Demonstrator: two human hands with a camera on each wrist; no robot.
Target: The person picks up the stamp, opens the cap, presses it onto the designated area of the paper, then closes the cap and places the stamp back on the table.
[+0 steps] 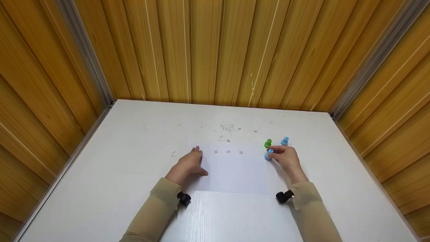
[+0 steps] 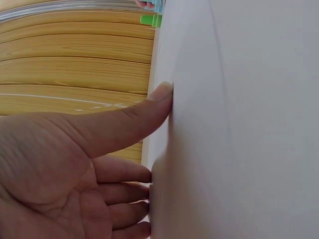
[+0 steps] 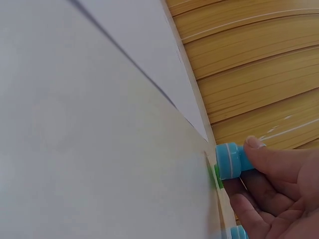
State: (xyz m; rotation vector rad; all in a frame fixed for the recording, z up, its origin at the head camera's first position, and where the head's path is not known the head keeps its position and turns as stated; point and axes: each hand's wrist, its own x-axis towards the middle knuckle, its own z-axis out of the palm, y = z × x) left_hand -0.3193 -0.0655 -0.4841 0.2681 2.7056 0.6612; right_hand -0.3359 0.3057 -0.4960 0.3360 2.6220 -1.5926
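Observation:
A sheet of white paper (image 1: pixel 235 173) lies on the table with a row of three small reddish printed marks (image 1: pixel 228 152) near its far edge. My left hand (image 1: pixel 189 163) rests at the paper's left side, thumb spread from the fingers, fingertips touching the surface. Beyond the paper's right edge, my right hand (image 1: pixel 287 159) pinches a light blue toy stamp (image 3: pixel 229 161) between thumb and fingers. Whether its base touches the table is hard to tell. Just behind it stands a green stamp (image 1: pixel 268 143), with a second blue stamp (image 1: pixel 285 141) to the right.
The white table (image 1: pixel 134 195) carries dark scuff marks (image 1: pixel 227 127) behind the paper. Wood-patterned panels (image 1: pixel 205 50) close off the back and both sides, with grey metal posts (image 1: pixel 87 50) in the corners. A black wrist camera (image 1: pixel 184 198) sits at each cuff.

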